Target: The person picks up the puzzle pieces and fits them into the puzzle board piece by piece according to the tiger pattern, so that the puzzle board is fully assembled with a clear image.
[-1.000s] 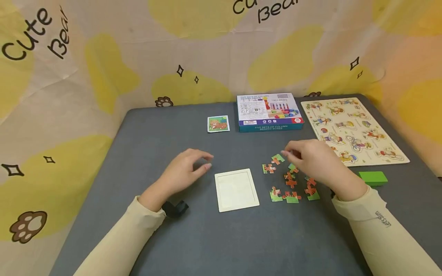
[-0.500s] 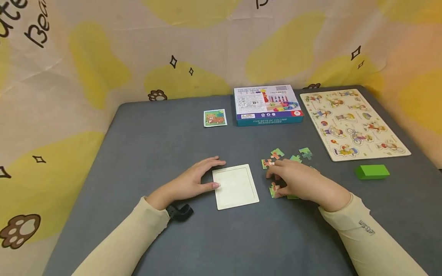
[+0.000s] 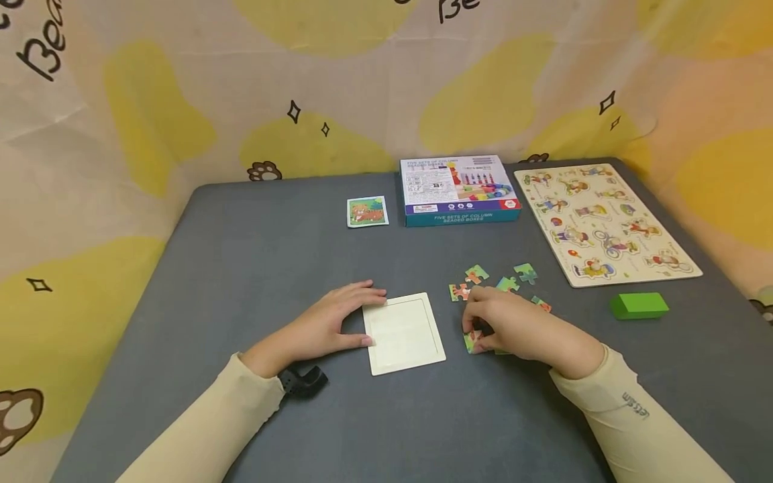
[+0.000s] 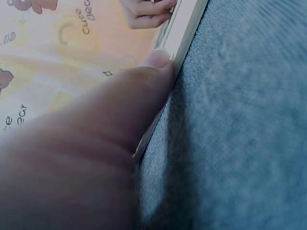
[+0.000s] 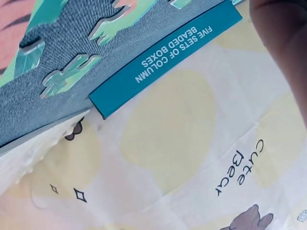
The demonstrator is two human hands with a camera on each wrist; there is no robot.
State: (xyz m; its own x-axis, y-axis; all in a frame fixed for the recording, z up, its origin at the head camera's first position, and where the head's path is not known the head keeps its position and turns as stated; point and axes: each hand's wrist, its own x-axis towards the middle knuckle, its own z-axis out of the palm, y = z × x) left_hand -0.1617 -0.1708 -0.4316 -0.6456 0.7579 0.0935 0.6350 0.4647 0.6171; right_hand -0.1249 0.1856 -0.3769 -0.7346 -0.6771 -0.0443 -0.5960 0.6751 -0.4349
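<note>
A square cream puzzle tray (image 3: pixel 406 335) lies flat on the dark grey table. My left hand (image 3: pixel 320 329) rests at the tray's left side, fingers spread, with fingertips and thumb touching its edge. In the left wrist view the thumb (image 4: pixel 129 96) lies against the tray's edge (image 4: pixel 184 36). To the right of the tray, my right hand (image 3: pixel 513 323) pinches a green-and-orange jigsaw piece (image 3: pixel 470 343) between thumb and fingers, low at the table. Around that hand lie loose pieces, among them one with an orange figure (image 3: pixel 476 274) and a green one (image 3: pixel 525 272). The hand hides other pieces.
At the back are a small tiger picture card (image 3: pixel 368 212) and a bead-set box (image 3: pixel 460 190). A wooden puzzle board (image 3: pixel 610 225) lies at the right, with a green block (image 3: pixel 640 306) in front of it. A patterned cloth (image 3: pixel 338 67) hangs behind the table.
My right hand has moved left and down from the upper pieces to the lower-left piece, which it now pinches. My left hand has come right, onto the tray's edge. The head view has shifted slightly.
</note>
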